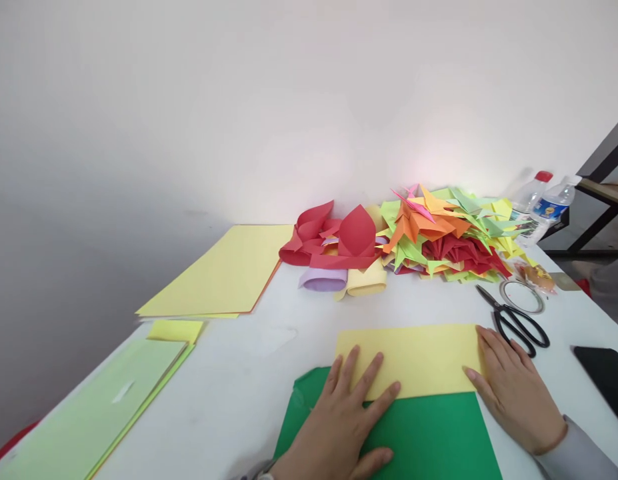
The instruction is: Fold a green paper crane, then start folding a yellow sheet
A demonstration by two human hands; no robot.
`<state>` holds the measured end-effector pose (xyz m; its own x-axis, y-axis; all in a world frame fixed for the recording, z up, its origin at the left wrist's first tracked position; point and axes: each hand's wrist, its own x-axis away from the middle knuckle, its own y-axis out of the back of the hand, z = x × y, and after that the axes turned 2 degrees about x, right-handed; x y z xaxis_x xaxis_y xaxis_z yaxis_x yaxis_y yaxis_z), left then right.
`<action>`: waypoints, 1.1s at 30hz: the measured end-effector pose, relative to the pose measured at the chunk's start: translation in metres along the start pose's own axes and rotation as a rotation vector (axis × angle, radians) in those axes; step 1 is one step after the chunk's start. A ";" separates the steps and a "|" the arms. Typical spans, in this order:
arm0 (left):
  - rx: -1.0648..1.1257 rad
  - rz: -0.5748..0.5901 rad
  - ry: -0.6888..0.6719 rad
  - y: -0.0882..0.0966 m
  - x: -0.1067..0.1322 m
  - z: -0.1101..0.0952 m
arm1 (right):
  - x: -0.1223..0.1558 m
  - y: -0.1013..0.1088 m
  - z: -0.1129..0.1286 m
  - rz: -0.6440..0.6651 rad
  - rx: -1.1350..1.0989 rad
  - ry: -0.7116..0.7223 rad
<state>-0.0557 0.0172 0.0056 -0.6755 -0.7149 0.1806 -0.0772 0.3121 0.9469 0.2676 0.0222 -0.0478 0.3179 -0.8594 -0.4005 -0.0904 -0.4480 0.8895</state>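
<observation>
A yellow strip of paper [423,360] lies across the far part of a green sheet [429,433] in front of me. My left hand [343,413] rests on both with its fingers spread, the fingertips on the yellow paper's left part. At the strip's right end is my right hand [511,387], fingers stretched out, with thumb and fingertips touching the paper's edge. Just beyond the right hand lie black-handled scissors [513,320], their blades pointing away to the left.
Yellow sheets [223,267] and a light green stack [93,407] lie left. Red paper shapes [356,233] and a pile of folded coloured paper [439,227] stand by the wall. Tape roll [521,297], plastic bottles [549,207] and a black flat object [606,380] are right.
</observation>
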 end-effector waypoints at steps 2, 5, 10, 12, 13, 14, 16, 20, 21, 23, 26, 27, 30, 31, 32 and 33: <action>-0.007 -0.005 -0.004 0.002 -0.002 -0.001 | 0.000 0.000 0.002 0.015 0.002 -0.011; -0.033 -0.023 -0.006 0.006 -0.006 -0.003 | -0.001 -0.001 0.004 0.010 0.019 -0.030; -0.150 -0.099 -0.034 0.016 -0.021 -0.008 | 0.000 -0.004 0.004 -0.013 0.047 -0.003; -0.214 -0.135 -0.071 0.016 -0.031 -0.009 | 0.001 -0.005 0.003 -0.019 0.047 0.002; -0.242 -0.149 -0.096 0.014 -0.037 -0.009 | 0.001 -0.005 0.003 -0.022 0.046 0.001; -0.267 -0.166 -0.122 0.011 -0.042 -0.008 | 0.001 -0.005 0.003 -0.025 0.044 -0.001; -0.320 -0.225 -0.181 0.002 -0.052 -0.004 | 0.001 -0.006 0.002 -0.028 0.041 -0.001; -0.271 -0.348 -0.252 -0.015 -0.064 0.008 | 0.000 -0.004 0.003 -0.025 0.044 0.010; -0.228 -0.367 -0.247 -0.016 -0.065 0.011 | 0.000 -0.004 0.003 -0.020 0.044 0.010; -0.143 -0.383 -0.254 -0.015 -0.065 0.014 | 0.000 -0.003 0.004 -0.007 0.040 0.003; -0.061 -0.296 -0.351 -0.006 -0.063 0.016 | -0.001 -0.001 0.004 0.008 0.029 -0.005; -0.042 -0.252 -0.384 -0.002 -0.062 0.017 | -0.001 -0.001 0.003 0.007 0.024 -0.006; 0.015 -0.158 -0.419 0.005 -0.061 0.017 | -0.002 0.000 0.003 0.005 0.004 -0.011; 0.028 -0.139 -0.416 0.006 -0.061 0.017 | -0.002 0.000 0.003 0.007 -0.002 -0.014; 0.039 -0.122 -0.412 0.007 -0.061 0.017 | -0.003 0.000 0.003 0.010 -0.007 -0.016; 0.048 -0.107 -0.408 0.008 -0.061 0.016 | -0.003 0.001 0.003 0.014 -0.011 -0.019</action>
<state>-0.0269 0.0737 -0.0027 -0.8958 -0.4420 -0.0471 -0.1903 0.2857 0.9393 0.2643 0.0236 -0.0468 0.2988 -0.8701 -0.3919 -0.0841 -0.4331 0.8974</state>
